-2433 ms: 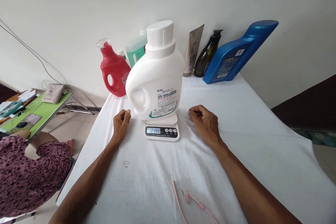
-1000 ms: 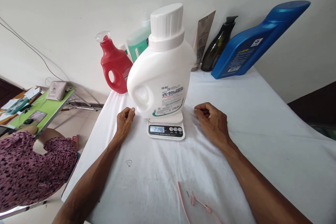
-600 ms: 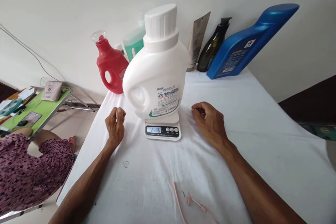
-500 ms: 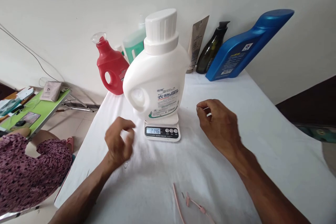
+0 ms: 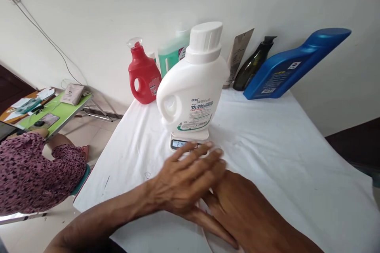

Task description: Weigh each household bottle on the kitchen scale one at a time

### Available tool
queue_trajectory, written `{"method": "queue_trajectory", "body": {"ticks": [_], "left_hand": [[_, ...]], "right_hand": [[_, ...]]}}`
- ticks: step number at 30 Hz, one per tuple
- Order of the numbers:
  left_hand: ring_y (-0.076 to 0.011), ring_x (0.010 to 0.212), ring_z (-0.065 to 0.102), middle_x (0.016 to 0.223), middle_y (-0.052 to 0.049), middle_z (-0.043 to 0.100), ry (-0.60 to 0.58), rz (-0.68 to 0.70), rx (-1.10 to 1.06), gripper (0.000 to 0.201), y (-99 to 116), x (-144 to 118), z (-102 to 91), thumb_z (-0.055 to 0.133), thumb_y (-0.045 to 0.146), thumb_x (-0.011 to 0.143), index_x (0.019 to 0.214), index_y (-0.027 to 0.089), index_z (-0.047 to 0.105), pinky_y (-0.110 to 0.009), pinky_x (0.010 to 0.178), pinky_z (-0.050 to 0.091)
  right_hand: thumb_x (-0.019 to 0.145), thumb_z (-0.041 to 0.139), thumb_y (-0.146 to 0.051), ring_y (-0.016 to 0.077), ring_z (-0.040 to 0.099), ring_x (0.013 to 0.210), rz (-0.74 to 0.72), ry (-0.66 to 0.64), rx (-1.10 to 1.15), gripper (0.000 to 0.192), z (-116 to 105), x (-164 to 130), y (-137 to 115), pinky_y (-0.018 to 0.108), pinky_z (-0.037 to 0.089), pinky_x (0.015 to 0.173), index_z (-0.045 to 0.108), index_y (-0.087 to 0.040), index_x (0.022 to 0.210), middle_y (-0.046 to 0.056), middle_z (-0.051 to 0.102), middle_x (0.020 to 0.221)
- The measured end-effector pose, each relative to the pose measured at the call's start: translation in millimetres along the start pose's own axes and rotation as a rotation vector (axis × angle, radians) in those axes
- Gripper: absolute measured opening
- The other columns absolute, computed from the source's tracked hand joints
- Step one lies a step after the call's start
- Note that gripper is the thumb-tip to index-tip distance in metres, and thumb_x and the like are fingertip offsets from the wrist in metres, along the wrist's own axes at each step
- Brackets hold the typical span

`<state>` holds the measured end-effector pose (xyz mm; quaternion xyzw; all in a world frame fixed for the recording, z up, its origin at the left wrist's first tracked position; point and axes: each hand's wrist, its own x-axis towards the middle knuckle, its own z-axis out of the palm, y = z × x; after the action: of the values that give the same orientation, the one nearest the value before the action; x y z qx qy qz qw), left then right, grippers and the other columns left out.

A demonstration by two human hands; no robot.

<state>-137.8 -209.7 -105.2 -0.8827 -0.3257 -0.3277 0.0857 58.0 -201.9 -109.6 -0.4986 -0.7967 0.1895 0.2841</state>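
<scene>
A large white laundry bottle [image 5: 192, 87] with a fluted white cap stands upright on a small white kitchen scale [image 5: 199, 134]. The scale's display is lit, its digits partly covered by my fingertips. My left hand [image 5: 187, 178], holding nothing that I can see, lies across my right hand with its fingers stretched out and its thumb pointing down to the right. Beneath it, my right hand [image 5: 237, 193] shows its back and part of the thumb; the other fingers are hidden. Below the crossed hands runs a thin pink cord [image 5: 206, 239], mostly covered.
Along the wall stand a red jug [image 5: 145, 75], a green bottle [image 5: 168, 53], a taupe tube [image 5: 238, 53], a dark pump bottle [image 5: 252, 65] and a blue bottle [image 5: 285, 69]. At left, a person in a patterned garment [image 5: 38, 174] sits beside a green table [image 5: 69, 112].
Both hands have come together in front of the scale, the left now over the right. My view has shifted, so the bottles appear farther right. The white bottle stays on the scale.
</scene>
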Motion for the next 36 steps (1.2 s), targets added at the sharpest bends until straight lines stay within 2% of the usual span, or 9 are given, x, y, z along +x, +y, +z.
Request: {"method": "queue_trajectory", "body": {"ticks": [3,6,10,13,17,21,27,31,36], "left_hand": [[-0.0354,0.127,0.069,0.133,-0.018,0.072,0.307,0.009,0.057,0.091,-34,-6,-18.3,0.058,0.086,0.086,0.145,0.018,0.059,-0.051,0.109,0.056],[-0.0358,0.131,0.063,0.139,-0.019,0.065,0.520,-0.358,0.124,0.071,-64,0,-28.9,0.070,0.066,0.091,0.146,0.022,0.055,-0.053,0.105,0.055],[-0.0303,0.120,0.067,0.131,-0.014,0.069,0.413,-0.728,-0.248,0.058,-94,30,-22.7,0.068,0.064,0.093,0.134,0.024,0.060,-0.047,0.101,0.056],[-0.0236,0.091,0.068,0.098,-0.008,0.073,0.380,-0.826,-0.488,0.049,-111,51,-10.4,0.066,0.069,0.092,0.096,0.020,0.068,-0.035,0.079,0.057],[-0.0142,0.058,0.048,0.060,0.000,0.052,0.483,-0.890,-0.720,0.052,-125,68,5.9,0.078,0.064,0.082,0.064,0.021,0.054,-0.029,0.055,0.042],[-0.0071,0.050,0.026,0.053,0.007,0.032,0.678,-0.944,-0.812,0.057,-122,89,15.1,0.090,0.053,0.067,0.060,0.022,0.043,-0.026,0.047,0.024],[-0.0065,0.051,0.024,0.055,0.008,0.028,0.743,-0.948,-0.842,0.064,-122,149,28.1,0.092,0.059,0.063,0.062,0.024,0.038,-0.026,0.046,0.022],[-0.0076,0.050,0.027,0.056,0.006,0.032,0.735,-1.005,-0.915,0.069,-140,199,62.8,0.075,0.080,0.074,0.064,0.026,0.033,-0.026,0.044,0.024],[-0.0095,0.047,0.029,0.057,0.005,0.030,0.708,-1.083,-0.932,0.063,-161,240,123.2,0.055,0.079,0.091,0.068,0.027,0.030,-0.028,0.045,0.026]], "right_hand": [[0.102,0.053,-0.046,0.0193,0.060,0.050,0.033,-0.083,0.006,0.035,-16,4,23,0.031,0.039,0.047,0.060,-0.028,0.072,0.000,0.063,0.061],[0.101,0.048,-0.052,0.0171,0.051,0.044,0.120,-0.103,0.044,0.042,-14,7,54,0.030,0.035,0.046,0.054,-0.027,0.067,-0.001,0.057,0.056],[0.102,0.044,-0.057,0.0167,0.050,0.053,0.213,-0.065,0.158,0.047,7,-1,86,0.028,0.038,0.052,0.050,-0.026,0.068,-0.001,0.053,0.060],[0.103,0.043,-0.059,0.0150,0.044,0.055,0.258,0.010,0.231,0.049,19,-9,99,0.027,0.034,0.052,0.042,-0.026,0.067,-0.003,0.045,0.060],[0.103,0.046,-0.059,0.0140,0.039,0.055,0.260,0.130,0.284,0.049,28,-11,105,0.026,0.033,0.053,0.036,-0.026,0.069,-0.005,0.040,0.061],[0.105,0.046,-0.058,0.0133,0.036,0.055,0.242,0.176,0.316,0.048,35,-9,111,0.026,0.033,0.053,0.034,-0.026,0.070,-0.006,0.038,0.062],[0.106,0.046,-0.053,0.0130,0.039,0.053,0.188,0.220,0.306,0.047,39,-8,116,0.025,0.033,0.052,0.034,-0.026,0.070,-0.005,0.043,0.061],[0.107,0.045,-0.055,0.0130,0.039,0.052,0.165,0.234,0.314,0.048,40,-10,117,0.025,0.034,0.051,0.035,-0.026,0.070,-0.005,0.044,0.061],[0.109,0.046,-0.051,0.0130,0.042,0.053,0.146,0.197,0.298,0.046,44,-14,124,0.024,0.036,0.052,0.040,-0.025,0.071,-0.004,0.047,0.062]]}}
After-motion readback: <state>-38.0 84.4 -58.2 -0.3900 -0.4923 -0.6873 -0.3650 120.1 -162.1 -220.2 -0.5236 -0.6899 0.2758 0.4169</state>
